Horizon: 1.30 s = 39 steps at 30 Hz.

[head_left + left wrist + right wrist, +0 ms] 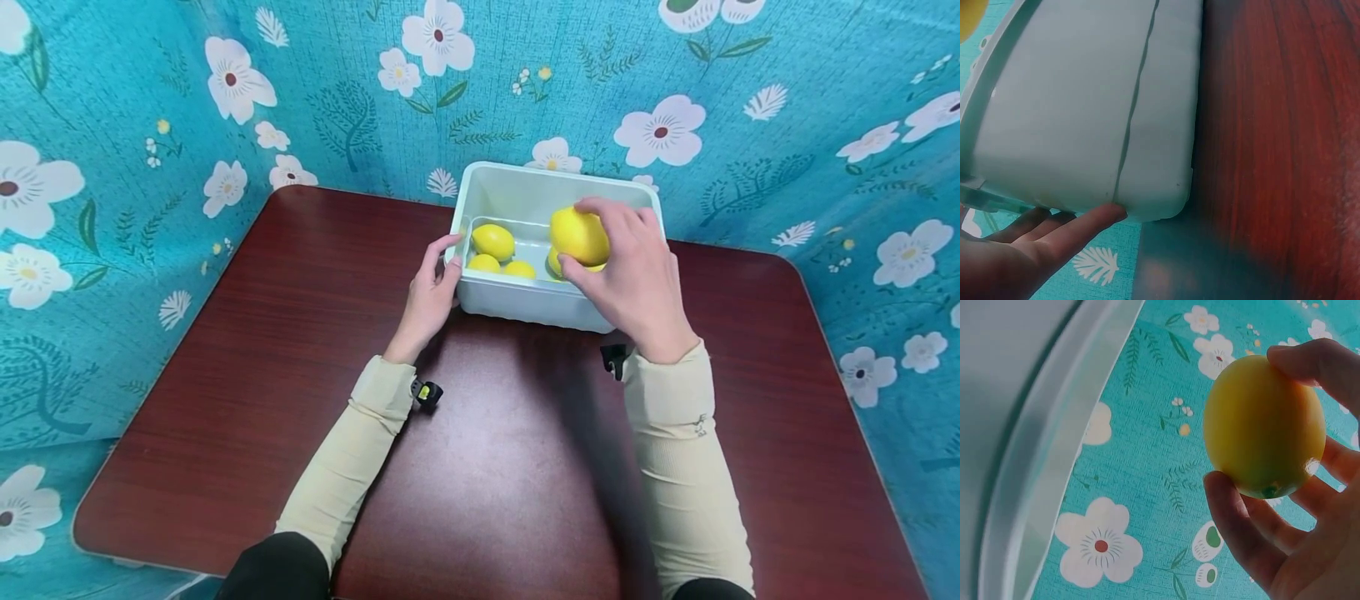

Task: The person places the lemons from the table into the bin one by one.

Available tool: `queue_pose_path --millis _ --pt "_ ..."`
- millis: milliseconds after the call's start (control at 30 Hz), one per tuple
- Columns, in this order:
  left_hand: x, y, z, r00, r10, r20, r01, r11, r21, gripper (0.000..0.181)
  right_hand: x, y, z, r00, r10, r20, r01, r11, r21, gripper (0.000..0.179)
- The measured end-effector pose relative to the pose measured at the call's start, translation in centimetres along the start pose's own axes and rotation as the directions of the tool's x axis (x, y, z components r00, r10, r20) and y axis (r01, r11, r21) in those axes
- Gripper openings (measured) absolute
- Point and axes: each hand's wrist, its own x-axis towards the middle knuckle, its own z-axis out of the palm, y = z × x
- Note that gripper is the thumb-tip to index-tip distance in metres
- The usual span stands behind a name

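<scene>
A pale grey-green plastic bin (525,300) stands at the far side of the table. My left hand (431,292) holds its left end near the front corner; in the left wrist view, fingers (1085,228) lie against the bin's end wall below the rim. Above the right part of the bin, my right hand (637,267) pinches a yellow lemon (581,236) between thumb and fingers. The right wrist view has this lemon (1264,425) raised beside the bin rim (1019,462). Several more lemons lie inside, one lemon (492,242) at the left; others are partly hidden by the front wall and right hand.
The dark red-brown wooden table (480,467) has rounded corners. A turquoise floral cloth (360,92) hangs behind it and along both sides, close behind the bin. Small black devices sit at both wrists, one black wrist device (427,395) on the left.
</scene>
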Motion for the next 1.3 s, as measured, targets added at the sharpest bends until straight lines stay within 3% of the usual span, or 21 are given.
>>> queue_pose_path --millis 467,867,1300 --pt "-0.1 -0.1 -0.1 1.0 -0.003 0.0 0.003 1.0 -0.009 0.038 1.1 1.0 0.4 0.993 0.119 -0.003 -0.119 0.993 -0.016 0.05" --pt "0.1 -0.1 -0.1 1.0 0.013 -0.004 -0.013 1.0 -0.002 0.038 2.1 2.3 1.6 0.995 0.104 0.0 -0.103 0.992 0.076 0.048" --pt "0.0 -0.1 0.1 1.0 0.018 -0.016 -0.017 0.999 0.029 0.037 2.6 2.9 3.3 0.98 0.191 0.065 -0.196 0.976 0.095 0.047"
